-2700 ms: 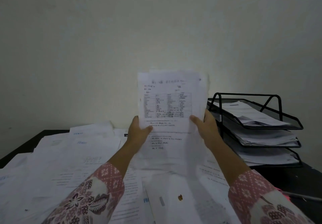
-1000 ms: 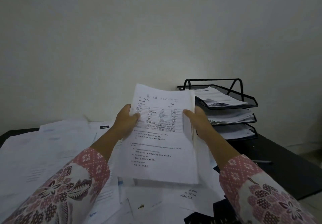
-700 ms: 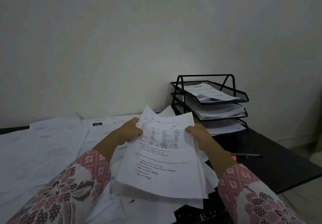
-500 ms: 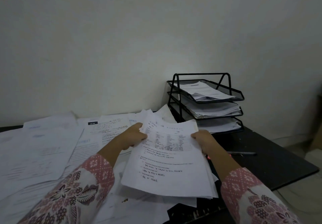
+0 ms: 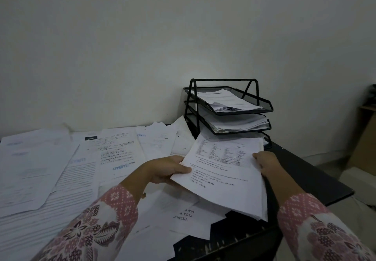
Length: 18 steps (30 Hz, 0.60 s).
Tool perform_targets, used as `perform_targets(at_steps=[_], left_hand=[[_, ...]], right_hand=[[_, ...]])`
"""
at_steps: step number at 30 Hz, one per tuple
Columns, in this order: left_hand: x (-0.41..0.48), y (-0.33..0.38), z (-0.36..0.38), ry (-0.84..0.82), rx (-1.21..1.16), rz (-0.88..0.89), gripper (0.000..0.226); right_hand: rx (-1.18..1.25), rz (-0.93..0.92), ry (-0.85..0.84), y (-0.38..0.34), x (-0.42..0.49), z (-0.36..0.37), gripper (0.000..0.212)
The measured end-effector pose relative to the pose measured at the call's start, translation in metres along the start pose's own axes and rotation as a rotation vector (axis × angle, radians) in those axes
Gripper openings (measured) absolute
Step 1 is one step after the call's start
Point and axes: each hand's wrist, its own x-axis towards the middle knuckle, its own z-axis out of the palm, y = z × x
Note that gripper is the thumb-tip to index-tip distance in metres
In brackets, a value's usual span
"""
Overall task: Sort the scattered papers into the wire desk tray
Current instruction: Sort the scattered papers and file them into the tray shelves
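Observation:
I hold a stack of printed papers almost flat over the desk, just in front of the black three-tier wire desk tray. My left hand grips the stack's left edge, thumb on top. My right hand grips its right edge. The stack's far edge lies level with the lowest tier and hides most of it. The top and middle tiers each hold a pile of papers. Several loose sheets cover the desk to the left.
The black desk shows bare to the right of the tray, up to its right edge. A pale wall rises behind. A brown box or cabinet stands on the floor at far right. A dark object sits at the desk's near edge.
The stack has gone from upright in front of me to nearly flat, and has moved right and down toward the tray's lowest tier. Both hands kept their grip.

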Motion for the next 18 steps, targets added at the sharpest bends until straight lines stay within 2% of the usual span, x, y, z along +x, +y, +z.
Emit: perform_targets(at_steps=[5, 8, 14, 16, 18], left_hand=[[0.021, 0.008, 0.014, 0.135, 0.060, 0.062, 0.040], [0.034, 0.013, 0.022, 0.190, 0.011, 0.087, 0.039], [0.057, 0.025, 0.045, 0.263, -0.193, 0.134, 0.030], [0.067, 0.027, 0.055, 0.298, -0.252, 0.144, 0.028], [0.078, 0.030, 0.064, 0.341, -0.303, 0.151, 0.033]], right_hand=[[0.161, 0.020, 0.015, 0.001, 0.007, -0.013, 0.040], [0.157, 0.044, -0.032, 0.001, 0.010, -0.019, 0.043], [0.088, 0.065, -0.135, 0.001, 0.009, -0.035, 0.026], [0.251, 0.093, -0.180, 0.002, 0.007, -0.038, 0.015], [0.443, 0.105, -0.203, 0.004, 0.004, -0.039, 0.013]])
